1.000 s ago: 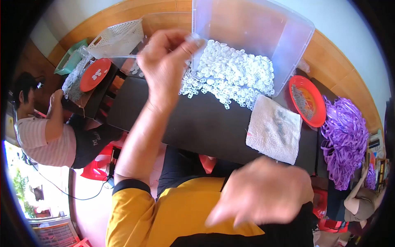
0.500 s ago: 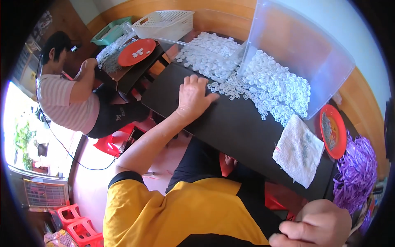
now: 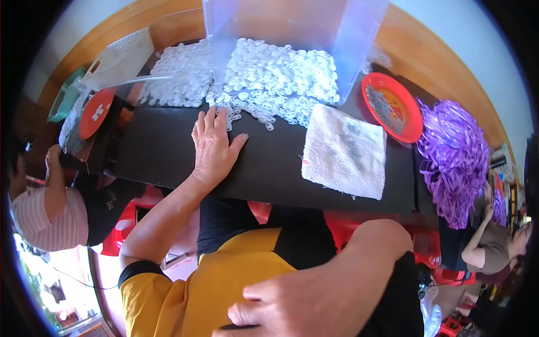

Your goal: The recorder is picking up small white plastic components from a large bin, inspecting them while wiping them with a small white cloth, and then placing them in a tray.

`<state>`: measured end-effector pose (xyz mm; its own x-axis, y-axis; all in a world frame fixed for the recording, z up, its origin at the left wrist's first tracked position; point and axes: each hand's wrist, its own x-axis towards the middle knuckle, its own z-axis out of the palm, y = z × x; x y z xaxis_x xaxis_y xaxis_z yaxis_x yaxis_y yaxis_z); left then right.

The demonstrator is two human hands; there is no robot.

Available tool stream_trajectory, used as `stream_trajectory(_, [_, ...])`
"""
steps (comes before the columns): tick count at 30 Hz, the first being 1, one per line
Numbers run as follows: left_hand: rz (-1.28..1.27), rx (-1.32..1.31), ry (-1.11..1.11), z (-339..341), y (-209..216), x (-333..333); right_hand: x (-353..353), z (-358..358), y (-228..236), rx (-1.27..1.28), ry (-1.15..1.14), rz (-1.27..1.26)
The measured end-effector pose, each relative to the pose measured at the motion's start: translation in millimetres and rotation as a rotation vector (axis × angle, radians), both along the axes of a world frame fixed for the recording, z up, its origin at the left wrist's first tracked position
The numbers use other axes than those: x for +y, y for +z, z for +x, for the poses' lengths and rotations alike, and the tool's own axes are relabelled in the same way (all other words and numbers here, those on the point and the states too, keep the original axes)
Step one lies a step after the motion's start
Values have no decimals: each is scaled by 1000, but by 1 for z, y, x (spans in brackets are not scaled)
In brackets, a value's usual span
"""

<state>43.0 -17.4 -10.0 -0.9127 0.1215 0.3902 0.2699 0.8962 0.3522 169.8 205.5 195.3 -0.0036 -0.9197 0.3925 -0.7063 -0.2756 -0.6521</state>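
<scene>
Many white pieces (image 3: pixel 281 72) lie on the surface (image 3: pixel 160 143) at the spread, palm-down left hand (image 3: pixel 214 147), while the right hand (image 3: pixel 306 297), whose grip we cannot tell, has moved in over the yellow shirt (image 3: pixel 224 275), leaving only the left near them.

No readable lettering anywhere! Here's the white towel (image 3: pixel 331 157), carrying a grey-green mark (image 3: pixel 353 147), possibly print, too smudged to make out; and over left, a pale motif (image 3: pixel 110 204) on the co-worker's dark clothing (image 3: pixel 101 219), just as illegible!
</scene>
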Motion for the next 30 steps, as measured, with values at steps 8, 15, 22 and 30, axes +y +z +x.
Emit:
stream_trajectory(8, [244,-70,-306,-21,6,15,17,-52,-105,142,-856,-15])
stream_trajectory(15, [319,84,-265,-9,24,36,112,-70,-141,384,-1442,184])
stream_trajectory(22, [506,97,-558,17,32,70,94,-81,-154,563,-1279,217])
stream_trajectory(30, [322,24,-777,33,34,82,93,-86,-143,552,-1287,169])
